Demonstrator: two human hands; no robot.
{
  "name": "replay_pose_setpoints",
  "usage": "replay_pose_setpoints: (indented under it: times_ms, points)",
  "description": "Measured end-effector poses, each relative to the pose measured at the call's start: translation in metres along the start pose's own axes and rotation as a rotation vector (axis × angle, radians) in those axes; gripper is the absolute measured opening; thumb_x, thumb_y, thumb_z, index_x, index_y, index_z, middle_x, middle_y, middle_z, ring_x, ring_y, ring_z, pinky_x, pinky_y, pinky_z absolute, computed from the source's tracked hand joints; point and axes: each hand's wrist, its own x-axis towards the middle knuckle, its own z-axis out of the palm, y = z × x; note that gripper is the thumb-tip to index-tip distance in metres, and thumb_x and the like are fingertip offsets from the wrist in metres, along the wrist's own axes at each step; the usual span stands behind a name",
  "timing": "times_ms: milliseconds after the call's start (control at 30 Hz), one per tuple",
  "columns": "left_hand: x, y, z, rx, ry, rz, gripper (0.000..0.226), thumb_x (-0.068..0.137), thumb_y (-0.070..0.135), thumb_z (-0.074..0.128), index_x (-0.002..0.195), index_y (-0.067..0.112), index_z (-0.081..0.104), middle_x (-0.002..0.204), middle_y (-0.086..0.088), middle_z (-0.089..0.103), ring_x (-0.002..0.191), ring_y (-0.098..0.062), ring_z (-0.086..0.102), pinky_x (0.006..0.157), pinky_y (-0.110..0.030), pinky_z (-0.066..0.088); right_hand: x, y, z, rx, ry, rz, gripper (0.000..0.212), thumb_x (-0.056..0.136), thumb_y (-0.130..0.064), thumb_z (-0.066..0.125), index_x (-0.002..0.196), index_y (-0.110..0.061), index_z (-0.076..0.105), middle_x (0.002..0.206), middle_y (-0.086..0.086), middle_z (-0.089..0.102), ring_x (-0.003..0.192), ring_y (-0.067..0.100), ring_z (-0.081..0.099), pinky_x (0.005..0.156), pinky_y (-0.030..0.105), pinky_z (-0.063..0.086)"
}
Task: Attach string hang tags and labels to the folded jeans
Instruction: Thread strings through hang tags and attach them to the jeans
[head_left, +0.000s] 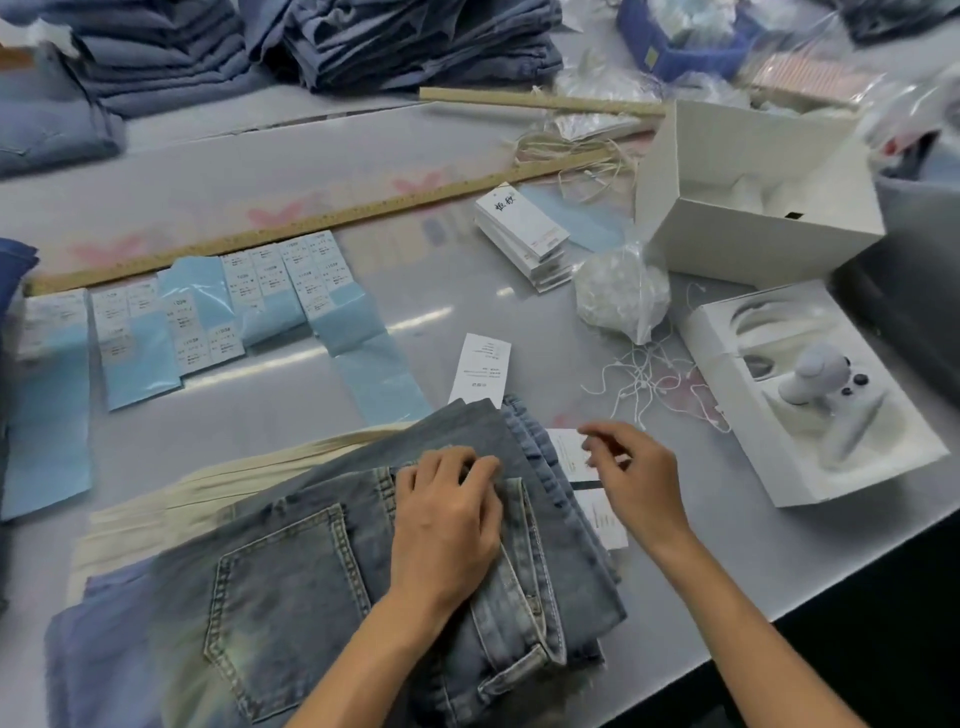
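Observation:
Folded blue jeans (291, 582) lie back pocket up at the near table edge, on top of cream fabric (208, 483). My left hand (447, 514) rests on the jeans, its curled fingertips gripping the denim at the waistband. My right hand (634, 483) hovers just right of the jeans above white paper tags (605, 519). Its thumb and forefinger are drawn together, and whether they pinch a string is too blurred to tell. Another white tag (480, 369) lies beyond the jeans. Loose white strings (644, 379) lie further right.
A stack of hang tags (524, 234), a plastic bag of strings (621, 296) and sheets of stickers (208, 306) lie mid-table. A white tray with a controller (810, 395) and an open white box (753, 197) stand right. Jeans stacks (415, 41) sit behind a long ruler (311, 223).

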Motion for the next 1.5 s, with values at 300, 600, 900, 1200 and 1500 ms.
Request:
replay_pose_setpoints:
  times_ms: [300, 600, 900, 1200, 1500]
  points:
    - [0.003, -0.012, 0.014, -0.067, 0.037, -0.038, 0.017, 0.089, 0.024, 0.053, 0.090, 0.020, 0.070, 0.098, 0.008, 0.062, 0.092, -0.018, 0.053, 0.078, -0.031, 0.030, 0.125, 0.063, 0.011, -0.400, -0.093, 0.084, 0.016, 0.090, -0.018, 0.072, 0.104, -0.013, 0.069, 0.101, 0.001, 0.061, 0.093, 0.019, 0.056, 0.080, 0.029, 0.041]
    - [0.002, -0.009, 0.008, -0.113, 0.026, -0.031, 0.012, 0.089, 0.024, 0.056, 0.089, 0.022, 0.068, 0.096, 0.010, 0.060, 0.091, -0.015, 0.051, 0.080, -0.028, 0.032, 0.130, 0.054, 0.024, -0.669, -0.152, 0.021, 0.013, 0.100, -0.015, 0.051, 0.087, -0.017, 0.054, 0.096, 0.003, 0.059, 0.085, 0.022, 0.054, 0.074, 0.043, 0.047]
    - [0.005, -0.031, -0.019, -0.699, 0.100, -0.337, 0.019, 0.095, 0.010, 0.058, 0.100, 0.025, 0.069, 0.101, 0.015, 0.066, 0.093, -0.007, 0.064, 0.078, -0.019, 0.048, 0.125, 0.053, 0.029, -0.309, -0.011, 0.047, 0.018, 0.095, -0.011, 0.065, 0.111, -0.014, 0.073, 0.101, 0.005, 0.074, 0.088, 0.020, 0.062, 0.086, 0.036, 0.050]
    - [0.030, -0.220, -0.089, -0.351, 0.255, -0.879, 0.025, 0.097, 0.005, 0.057, 0.112, 0.024, 0.063, 0.112, 0.004, 0.066, 0.100, -0.012, 0.061, 0.091, -0.032, 0.053, 0.130, -0.014, 0.039, -0.013, 0.094, 0.018, 0.014, 0.095, -0.023, 0.067, 0.089, -0.036, 0.066, 0.093, -0.001, 0.073, 0.084, 0.018, 0.066, 0.065, 0.001, 0.043]
    - [0.041, -0.297, -0.083, -0.060, 0.170, -0.832, 0.038, 0.095, 0.010, 0.056, 0.131, 0.021, 0.060, 0.139, 0.004, 0.056, 0.126, -0.021, 0.048, 0.103, -0.034, 0.040, 0.112, -0.176, 0.157, -0.037, -0.056, -0.505, 0.015, 0.086, -0.004, 0.073, 0.094, -0.017, 0.070, 0.099, -0.007, 0.065, 0.099, 0.017, 0.058, 0.088, 0.024, 0.043]
